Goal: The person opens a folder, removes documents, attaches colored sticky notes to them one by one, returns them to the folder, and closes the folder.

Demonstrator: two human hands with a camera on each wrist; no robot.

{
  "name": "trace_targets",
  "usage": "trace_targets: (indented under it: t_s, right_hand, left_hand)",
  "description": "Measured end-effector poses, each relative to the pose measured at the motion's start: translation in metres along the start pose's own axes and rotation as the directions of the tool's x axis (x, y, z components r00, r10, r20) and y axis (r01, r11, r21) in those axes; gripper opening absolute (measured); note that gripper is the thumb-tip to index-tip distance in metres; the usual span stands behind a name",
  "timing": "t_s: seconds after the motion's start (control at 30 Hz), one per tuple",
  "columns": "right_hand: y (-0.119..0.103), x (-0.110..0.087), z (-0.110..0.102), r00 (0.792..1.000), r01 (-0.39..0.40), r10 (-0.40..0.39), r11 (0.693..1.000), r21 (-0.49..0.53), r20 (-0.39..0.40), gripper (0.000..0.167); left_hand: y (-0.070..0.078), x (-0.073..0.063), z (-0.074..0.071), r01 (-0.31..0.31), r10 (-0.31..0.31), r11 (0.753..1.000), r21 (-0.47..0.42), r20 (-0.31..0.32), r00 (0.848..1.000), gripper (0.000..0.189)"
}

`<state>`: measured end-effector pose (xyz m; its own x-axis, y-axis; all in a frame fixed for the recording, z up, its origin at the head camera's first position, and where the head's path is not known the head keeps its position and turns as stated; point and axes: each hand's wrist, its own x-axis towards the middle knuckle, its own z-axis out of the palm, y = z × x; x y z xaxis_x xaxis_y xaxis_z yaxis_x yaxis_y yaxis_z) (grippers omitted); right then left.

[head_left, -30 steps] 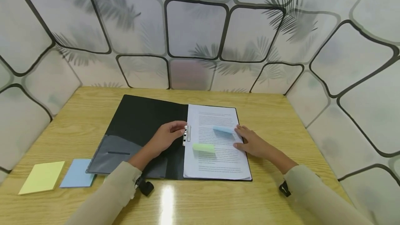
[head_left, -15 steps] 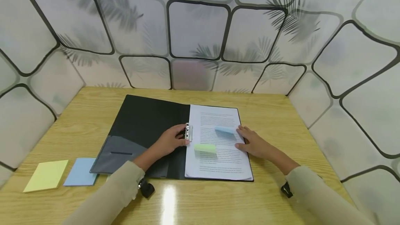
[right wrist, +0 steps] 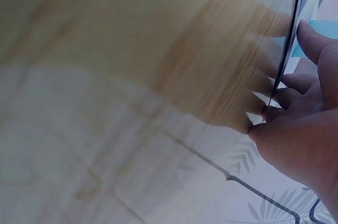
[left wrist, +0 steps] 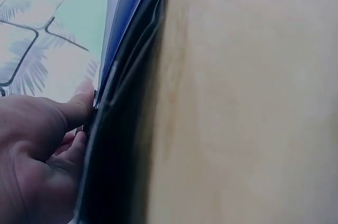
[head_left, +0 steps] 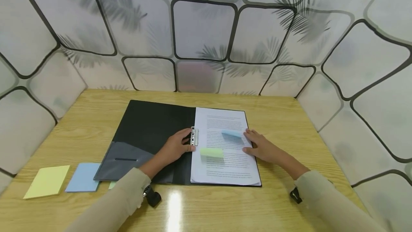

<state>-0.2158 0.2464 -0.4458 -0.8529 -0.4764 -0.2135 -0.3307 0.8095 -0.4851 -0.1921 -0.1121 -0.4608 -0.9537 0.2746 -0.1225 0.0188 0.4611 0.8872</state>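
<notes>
A black folder (head_left: 154,117) lies spread on the table, with a stack of printed sheets (head_left: 225,173) on its right side. Along the sheets' left edge is a metal ring clip (head_left: 194,137). My left hand (head_left: 175,145) holds this clip, thumb by its lower end and curled fingers by its upper end. My right hand (head_left: 262,148) rests at the right edge of the sheets, fingers fairly straight. A blue sticky note (head_left: 231,133) and a green sticky note (head_left: 211,152) stick up from the page. In the left wrist view, the folder partly hides the fingertips.
A yellow sticky-note pad (head_left: 47,182) and a blue pad (head_left: 82,177) lie at the table's left front. Part of a green pad (head_left: 112,184) peeks out from under the folder's left cover. Patterned walls (head_left: 202,31) border the wooden table (head_left: 273,114).
My left thumb has moved down toward the clip's lower end, away from the index finger. The right hand stays in place on the sheets' edge.
</notes>
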Motion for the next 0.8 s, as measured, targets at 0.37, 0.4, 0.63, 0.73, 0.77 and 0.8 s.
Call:
trace_targets:
  t_s: [0.37, 0.4, 0.63, 0.73, 0.77, 0.8]
  right_hand:
    - [-0.001, 0.005, 0.003, 1.0, 0.009, -0.01, 1.0, -0.021, -0.009, 0.078]
    - [-0.001, 0.005, 0.003, 1.0, 0.009, -0.01, 1.0, -0.017, -0.009, 0.078]
    - [-0.002, 0.003, 0.003, 1.0, 0.01, -0.011, 1.0, -0.006, -0.023, 0.078]
    - [-0.001, 0.001, 0.002, 1.0, -0.008, 0.008, 1.0, 0.003, -0.027, 0.081]
    - [-0.001, 0.001, 0.002, 0.999, -0.015, 0.015, 1.0, 0.006, -0.032, 0.081]
    - [0.0, 0.0, 0.001, 0.999, -0.027, 0.028, 1.0, 0.011, -0.035, 0.082]
  left_hand:
    - [0.003, -0.025, -0.017, -0.03, 0.029, 0.997, -0.067, -0.02, 0.999, 0.069]
    - [0.005, -0.035, -0.02, -0.029, 0.026, 0.997, -0.074, -0.046, 0.999, 0.066]
    - [0.009, -0.137, -0.045, 0.159, -0.175, 0.983, -0.088, -0.217, 0.96, 0.059]
    - [0.0, -0.17, -0.053, 0.298, -0.322, 0.945, -0.134, -0.225, 0.92, 0.064]
    - [-0.004, -0.177, -0.055, 0.336, -0.359, 0.932, -0.134, -0.223, 0.906, 0.067]
    - [-0.008, -0.181, -0.058, 0.364, -0.385, 0.922, -0.13, -0.22, 0.896, 0.07]
